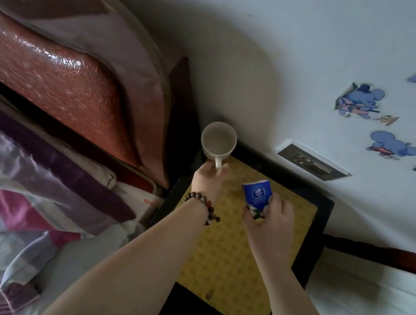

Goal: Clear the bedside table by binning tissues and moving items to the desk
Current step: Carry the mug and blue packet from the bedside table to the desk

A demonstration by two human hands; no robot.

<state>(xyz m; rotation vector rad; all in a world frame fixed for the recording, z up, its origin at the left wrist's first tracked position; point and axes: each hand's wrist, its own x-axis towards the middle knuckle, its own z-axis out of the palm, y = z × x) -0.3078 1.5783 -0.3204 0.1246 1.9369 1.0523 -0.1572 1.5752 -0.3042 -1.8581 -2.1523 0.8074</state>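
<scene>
A dark bedside table (321, 226) with a yellow patterned top stands between the bed and the wall. My left hand (207, 180), with a bead bracelet on its wrist, grips the handle of a white mug (218, 140) held over the table's far left corner. The mug looks empty. My right hand (270, 219) holds a blue tissue pack (256, 195) above the middle of the table top. The lower part of the pack is hidden in my palm.
The bed's red patterned headboard (66, 70) and rumpled purple bedding (24, 185) lie to the left. A wall socket (313, 162) sits just behind the table. Blue cartoon stickers (362, 100) cover the wall at right. A small brown speck (209, 295) lies near the table's front edge.
</scene>
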